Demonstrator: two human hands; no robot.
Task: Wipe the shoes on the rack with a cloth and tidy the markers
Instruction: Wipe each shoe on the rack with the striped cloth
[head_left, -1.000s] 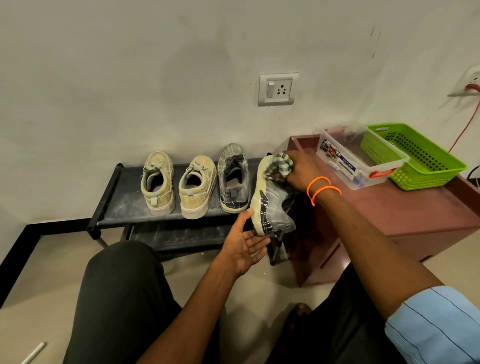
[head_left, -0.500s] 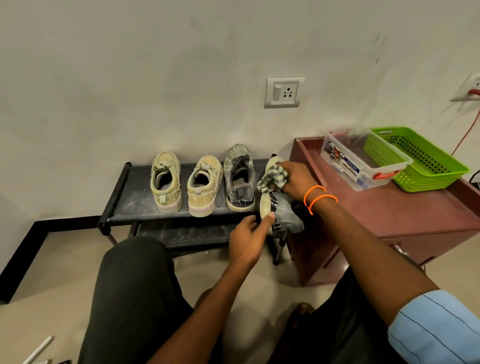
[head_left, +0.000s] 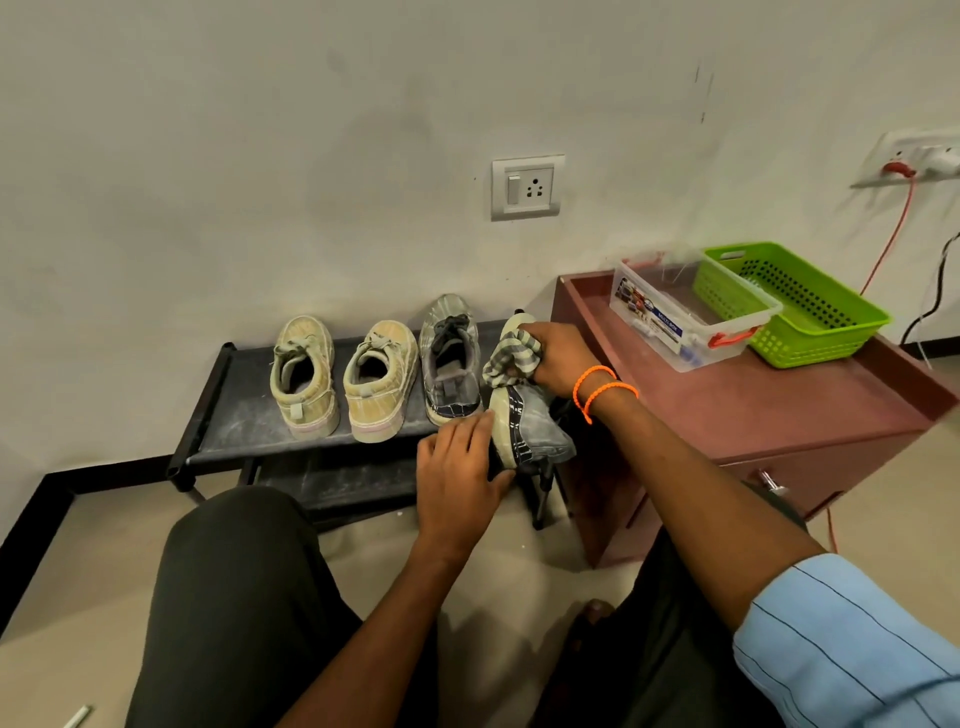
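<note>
Head view, four shoes, three on rack (head_left: 249, 415), right hand (head_left: 558, 358) fingers gripping cloth (head_left: 511, 356), left hand (head_left: 460, 467) holding tilted shoe (head_left: 530, 426)

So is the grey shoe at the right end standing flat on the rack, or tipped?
Tipped: the grey shoe lies on its side, pale sole facing left, held by the left hand.

Tilted grey shoe (head_left: 530, 431) under striped cloth (head_left: 511, 356)

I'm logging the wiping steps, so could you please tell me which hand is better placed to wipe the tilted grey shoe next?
Right. The right hand already grips the striped cloth against the tilted grey shoe, while the left hand steadies its heel end.
</note>
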